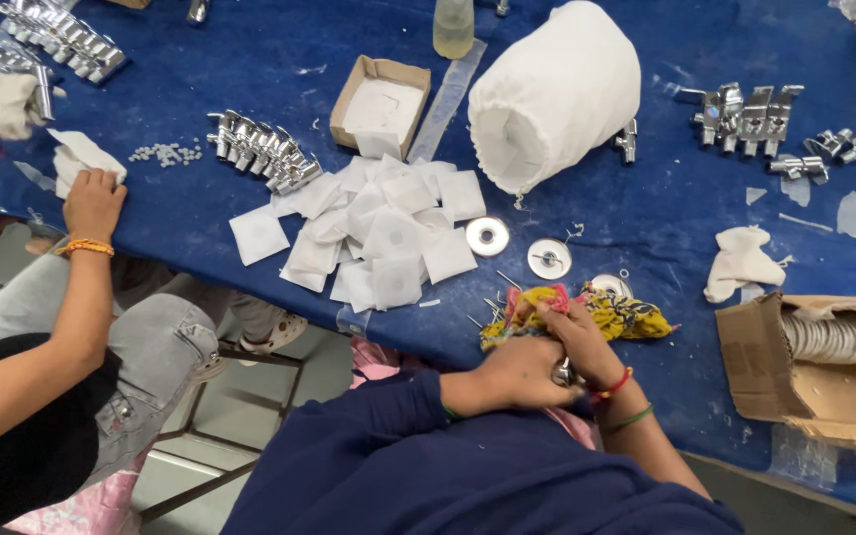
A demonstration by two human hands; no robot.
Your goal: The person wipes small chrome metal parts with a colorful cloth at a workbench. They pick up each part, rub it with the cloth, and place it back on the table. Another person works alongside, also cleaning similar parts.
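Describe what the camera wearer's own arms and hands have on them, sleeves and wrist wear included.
Both hands are bare, with no gloves. The left hand comes out of a long dark navy sleeve, with a thin green band just showing at the cuff. The right hand has a bare forearm, with a red thread bracelet and a green band at the wrist.

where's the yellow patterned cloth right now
In the head view, the yellow patterned cloth lies bunched at the blue table's near edge, right of centre, under the right hand, just below two shiny metal discs.

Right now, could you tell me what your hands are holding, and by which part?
Both hands, left and right, close around a small shiny metal part, wrapped partly in a yellow patterned cloth; the exact grip point is hidden.
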